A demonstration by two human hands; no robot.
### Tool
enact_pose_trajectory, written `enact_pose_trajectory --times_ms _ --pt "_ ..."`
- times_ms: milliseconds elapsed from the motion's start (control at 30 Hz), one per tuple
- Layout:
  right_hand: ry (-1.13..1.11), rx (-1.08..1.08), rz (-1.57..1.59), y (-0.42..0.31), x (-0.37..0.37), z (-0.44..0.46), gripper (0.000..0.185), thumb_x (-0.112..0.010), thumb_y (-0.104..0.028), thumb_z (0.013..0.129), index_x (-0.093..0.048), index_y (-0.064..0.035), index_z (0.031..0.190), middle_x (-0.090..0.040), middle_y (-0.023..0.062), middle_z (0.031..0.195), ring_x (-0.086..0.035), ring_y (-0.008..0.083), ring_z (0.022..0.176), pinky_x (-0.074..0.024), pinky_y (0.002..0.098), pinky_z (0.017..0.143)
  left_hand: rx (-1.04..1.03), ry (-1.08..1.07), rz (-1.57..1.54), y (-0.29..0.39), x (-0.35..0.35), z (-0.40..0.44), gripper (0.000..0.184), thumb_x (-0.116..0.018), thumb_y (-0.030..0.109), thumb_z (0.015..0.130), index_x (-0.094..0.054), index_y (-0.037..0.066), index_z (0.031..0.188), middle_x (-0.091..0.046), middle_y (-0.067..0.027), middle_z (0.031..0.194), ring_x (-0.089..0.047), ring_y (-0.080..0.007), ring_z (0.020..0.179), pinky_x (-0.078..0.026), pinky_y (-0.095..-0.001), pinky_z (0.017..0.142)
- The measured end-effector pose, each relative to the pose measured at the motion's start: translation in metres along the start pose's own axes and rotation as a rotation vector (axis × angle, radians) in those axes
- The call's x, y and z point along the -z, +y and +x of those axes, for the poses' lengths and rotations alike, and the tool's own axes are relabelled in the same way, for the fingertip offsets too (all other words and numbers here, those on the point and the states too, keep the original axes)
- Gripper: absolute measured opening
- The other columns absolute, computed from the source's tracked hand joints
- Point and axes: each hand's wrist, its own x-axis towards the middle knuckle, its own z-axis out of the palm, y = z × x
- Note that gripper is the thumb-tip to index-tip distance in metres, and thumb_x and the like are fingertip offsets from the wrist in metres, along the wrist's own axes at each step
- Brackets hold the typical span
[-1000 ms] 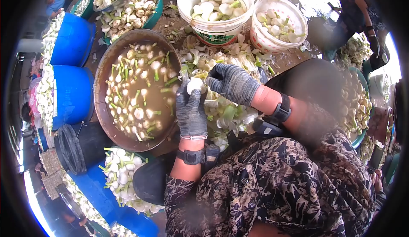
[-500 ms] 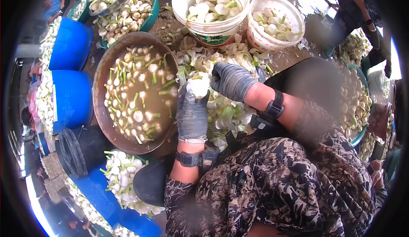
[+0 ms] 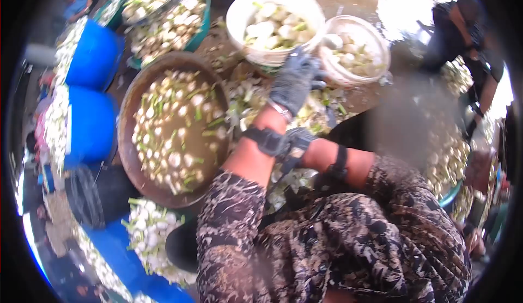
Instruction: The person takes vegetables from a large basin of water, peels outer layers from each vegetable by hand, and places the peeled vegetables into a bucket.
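A wide brown basin (image 3: pixel 126 129) of murky water and floating bulbs takes up the ground on the left, with two blue tubs (image 3: pixel 90 126) behind it and a black bucket (image 3: pixel 86 194) at its near-left side. Ahead stand a large white bucket (image 3: pixel 238 17) and, just beside it on the right, a smaller white bucket (image 3: pixel 370 35), both holding pale bulbs (image 3: pixel 278 28). A heap of peelings (image 3: pixel 245 99) covers the floor between basin, buckets and the person's body. The left arm stretches forward across the front of the right one, its forearm passing over the peelings. The gloved left hand (image 3: pixel 296 85) is loosely open, fingers spread, over the near wall of the large bucket; blur hides whether it touches. The gloved right hand (image 3: pixel 297 142) sits lower, partly hidden by the left wrist, so its grip and contents cannot be told. The two bucket rims nearly meet ahead of the left fingers, leaving little room between them; above both mouths the way is open. One pale bulb (image 3: pixel 332 42) lies inside the smaller bucket's left edge.
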Motion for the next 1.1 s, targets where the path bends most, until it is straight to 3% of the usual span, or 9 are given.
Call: enact_pose_trajectory --times_ms 167,333,467,567,633,700,800,1000,1100 --pt "-0.172 -0.237 -0.148 -0.012 0.012 0.01 0.031 -0.065 -0.034 0.078 -0.073 -0.0057 0.088 -0.07 0.0175 0.086 -0.068 0.0356 0.083 -0.0536 0.0433 0.074 0.22 0.373 0.39 0.008 0.081 -0.063 0.043 -0.059 0.024 0.092 -0.052 0.0 0.127 -0.065 -0.0083 0.095 -0.061 -0.0115 0.057 -0.051 -0.0248 0.046" --pt "-0.279 -0.261 -0.145 -0.014 0.012 0.016 0.033 -0.065 -0.034 0.08 -0.072 -0.0041 0.091 -0.07 0.0182 0.089 -0.068 0.0354 0.085 -0.0536 0.0447 0.076 0.371 0.929 0.747 -0.003 0.244 -0.111 0.022 -0.055 0.024 0.091 -0.06 0.005 0.102 -0.068 -0.0108 0.094 -0.062 -0.0199 0.054 -0.053 -0.0356 0.051" --pt "-0.253 -0.214 -0.137 -0.018 0.004 0.024 0.035 -0.067 -0.037 0.081 -0.071 -0.0034 0.09 -0.068 0.0185 0.082 -0.067 0.0377 0.08 -0.0526 0.0452 0.074 0.713 0.63 1.179 -0.045 0.325 -0.122 0.031 -0.051 0.028 0.094 -0.06 0.005 0.114 -0.067 -0.0163 0.106 -0.063 -0.0294 0.081 -0.053 -0.0398 0.073" --pt "-0.278 -0.207 -0.142 -0.024 0.006 0.028 0.035 -0.065 -0.037 0.082 -0.07 -0.0039 0.092 -0.069 0.0179 0.085 -0.067 0.0371 0.083 -0.0531 0.0448 0.075 0.579 0.154 1.693 -0.072 0.343 -0.121 0.039 -0.049 0.031 0.096 -0.059 0.005 0.122 -0.065 -0.0204 0.115 -0.065 -0.0366 0.102 -0.053 -0.043 0.089" --pt "-0.317 -0.192 -0.163 -0.024 0.008 0.028 0.036 -0.062 -0.037 0.083 -0.07 -0.0043 0.095 -0.07 0.0179 0.088 -0.068 0.0362 0.085 -0.0534 0.0446 0.076 0.593 0.099 1.654 -0.055 0.326 -0.131 0.039 -0.049 0.029 0.097 -0.056 0.005 0.127 -0.065 -0.0202 0.116 -0.064 -0.0367 0.105 -0.052 -0.0437 0.09" --pt "-0.295 -0.194 -0.149 -0.026 0.014 0.031 0.036 -0.062 -0.037 0.083 -0.07 -0.0042 0.095 -0.07 0.018 0.089 -0.068 0.036 0.085 -0.0533 0.0447 0.075 0.801 0.402 0.577 -0.013 0.291 -0.138 0.036 -0.055 0.026 0.096 -0.053 0.006 0.127 -0.063 -0.0183 0.113 -0.064 -0.0328 0.105 -0.056 -0.0444 0.084" --pt "-0.161 -0.2 -0.121 -0.026 0.017 0.032 0.032 -0.061 -0.035 0.084 -0.068 -0.005 0.092 -0.068 0.0178 0.086 -0.067 0.0359 0.082 -0.0524 0.0459 0.074 0.498 0.354 0.212 0.012 0.271 -0.151 0.045 -0.064 0.022 0.093 -0.046 0.006 0.131 -0.059 -0.012 0.116 -0.064 -0.0287 0.102 -0.059 -0.0437 0.081" --pt "0.561 0.006 0.213 -0.033 0.029 0.04 0.021 -0.062 -0.027 0.088 -0.061 -0.0064 0.091 -0.065 0.0165 0.081 -0.064 0.0374 0.08 -0.0513 0.0462 0.071 0.199 0.226 0.35 0.069 0.161 -0.161 0.055 -0.069 0.023 0.089 -0.045 0.004 0.135 -0.057 -0.0117 0.124 -0.059 -0.0263 0.112 -0.056 -0.0427 0.09" --pt "0.652 0.015 0.278 -0.046 0.042 0.033 0.017 -0.065 -0.023 0.087 -0.062 -0.007 0.093 -0.065 0.0154 0.081 -0.064 0.037 0.078 -0.0519 0.0441 0.071 0.118 0.27 0.505 0.076 0.118 -0.171 0.05 -0.068 0.017 0.087 -0.049 0.004 0.132 -0.056 -0.0101 0.125 -0.056 -0.0216 0.114 -0.052 -0.0359 0.095"
